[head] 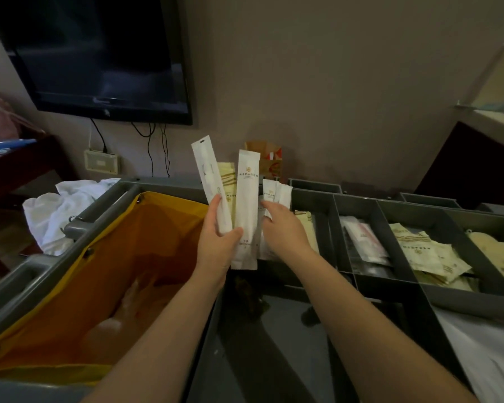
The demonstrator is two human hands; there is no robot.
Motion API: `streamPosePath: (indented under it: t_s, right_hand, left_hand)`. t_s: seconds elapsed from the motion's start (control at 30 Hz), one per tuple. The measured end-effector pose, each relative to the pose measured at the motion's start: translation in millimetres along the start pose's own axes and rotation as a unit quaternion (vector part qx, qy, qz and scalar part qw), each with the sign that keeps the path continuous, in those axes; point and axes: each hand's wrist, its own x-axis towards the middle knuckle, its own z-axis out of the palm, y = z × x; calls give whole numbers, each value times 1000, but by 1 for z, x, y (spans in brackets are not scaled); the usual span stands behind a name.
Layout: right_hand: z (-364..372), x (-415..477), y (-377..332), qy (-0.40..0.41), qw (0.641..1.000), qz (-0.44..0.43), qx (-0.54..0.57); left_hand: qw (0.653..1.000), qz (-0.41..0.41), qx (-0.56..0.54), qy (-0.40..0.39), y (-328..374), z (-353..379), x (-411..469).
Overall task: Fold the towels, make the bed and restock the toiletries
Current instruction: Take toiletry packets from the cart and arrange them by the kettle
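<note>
My left hand (217, 242) grips a fan of long white toiletry packets (246, 199) upright above the grey housekeeping cart (396, 289); one slanted packet (208, 175) leans left, and a cream packet shows behind them. My right hand (284, 228) pinches shorter white packets (277, 191) just right of the fan. Both hands hover over the cart's left tray compartment. Crumpled white linen (61, 210) lies beyond the cart's left corner.
A yellow-orange laundry bag (105, 271) hangs open in the cart at left. Divided trays at right hold cream sachets (419, 251) and clear-wrapped items (364, 239). A wall television (99, 53) hangs above; a dark desk (477, 158) stands at right.
</note>
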Motion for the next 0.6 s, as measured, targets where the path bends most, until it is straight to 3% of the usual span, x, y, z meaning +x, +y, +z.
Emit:
streamPosePath:
  t_s: [0.1, 0.33, 0.47, 0.53, 0.6]
  right_hand:
    - [3, 32, 11, -64, 983, -6, -172]
    - [19, 49, 27, -202, 903, 62, -374]
    - [15, 43, 22, -189, 926, 60, -322]
    - [9, 33, 15, -91, 956, 26, -276]
    - [-2, 20, 3, -7, 990, 27, -139]
  left_hand:
    - [1000, 1, 1, 22, 1, -3, 1]
    - [999, -6, -29, 37, 0, -7, 3]
    - [999, -13, -33, 34, -2, -6, 3]
    - [999, -11, -28, 34, -1, -6, 3]
    - [999, -9, -29, 33, 0, -5, 3]
